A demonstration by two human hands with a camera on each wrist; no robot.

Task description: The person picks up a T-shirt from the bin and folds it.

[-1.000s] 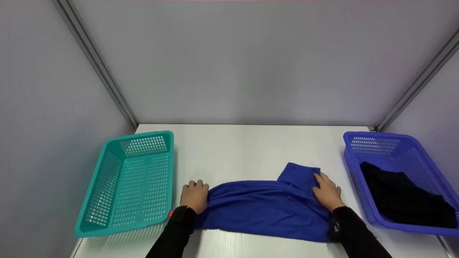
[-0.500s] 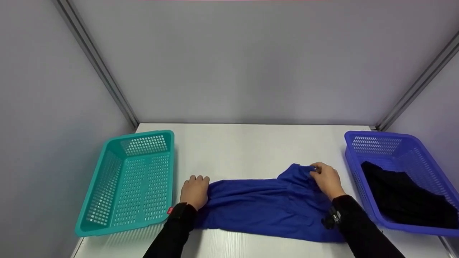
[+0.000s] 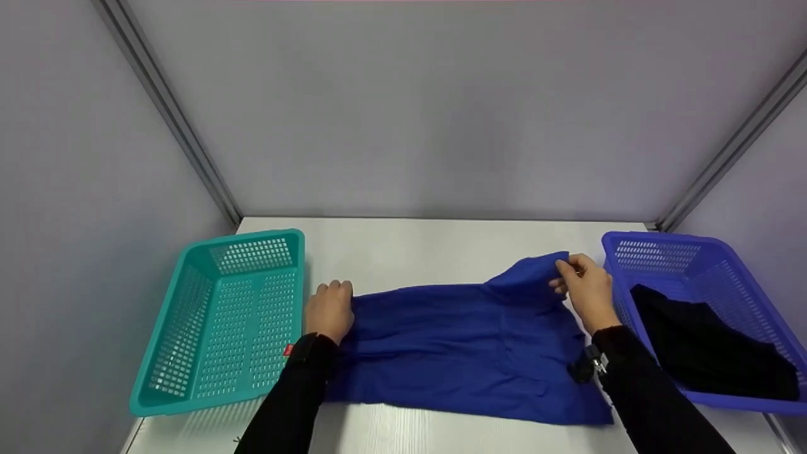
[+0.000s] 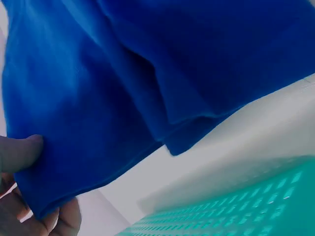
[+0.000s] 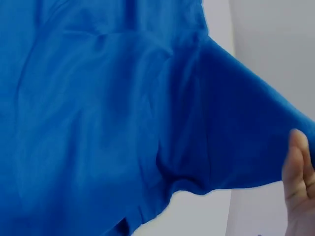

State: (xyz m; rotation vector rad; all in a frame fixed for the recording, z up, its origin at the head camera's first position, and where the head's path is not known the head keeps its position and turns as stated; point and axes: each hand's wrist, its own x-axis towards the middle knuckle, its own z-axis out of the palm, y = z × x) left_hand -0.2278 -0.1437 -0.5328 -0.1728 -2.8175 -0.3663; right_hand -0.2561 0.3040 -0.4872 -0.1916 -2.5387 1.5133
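A blue T-shirt (image 3: 441,347) spreads sideways over the white table in the head view, its near edge along the tabletop and its far side lifted. My left hand (image 3: 330,310) grips its far left corner; in the left wrist view the thumb (image 4: 22,151) lies over the cloth and the fingers curl beneath. Between thumb and fingers, my right hand (image 3: 586,290) pinches the end of the short sleeve (image 3: 533,274) at the far right. The right wrist view shows that sleeve (image 5: 241,123) drawn taut toward the thumb, with wrinkles across the body of the shirt.
A teal plastic basket (image 3: 301,302) stands close to my left hand with nothing in it. At the right, beside my right hand, a purple basket (image 3: 712,243) holds black cloth (image 3: 706,347). Grey panels (image 3: 441,113) enclose the table (image 3: 403,252) at the back and sides.
Both hands have moved away from me, raising the shirt's far edge and spreading the cloth wider. My right hand went from lying on the sleeve to pinching its end and lifting it.
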